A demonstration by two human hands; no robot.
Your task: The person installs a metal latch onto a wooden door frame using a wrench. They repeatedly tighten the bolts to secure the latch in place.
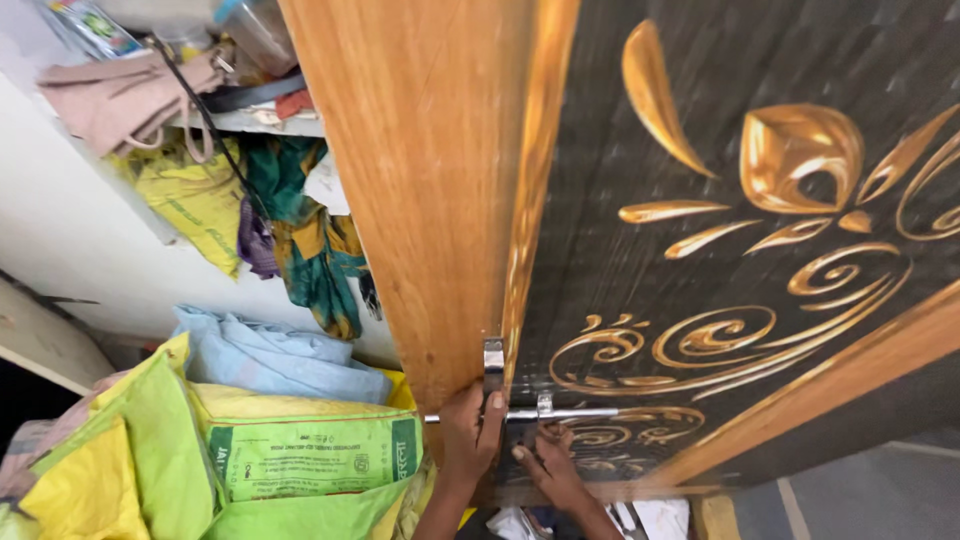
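One steel slide bolt [560,412] sits low on the dark, gold-scrolled door [740,250], its rod reaching across to the wooden frame [430,200]. My left hand [472,432] is wrapped over the rod where it meets the frame, fingers clenched on it; my right hand [548,462] presses just below the bolt, and I cannot tell whether its fingers grip anything. I judge the rod slides best kept level, door held steady. Beside the frame: one green printed sack [310,455], one blue cloth bundle [275,355], one cluttered shelf [260,120].
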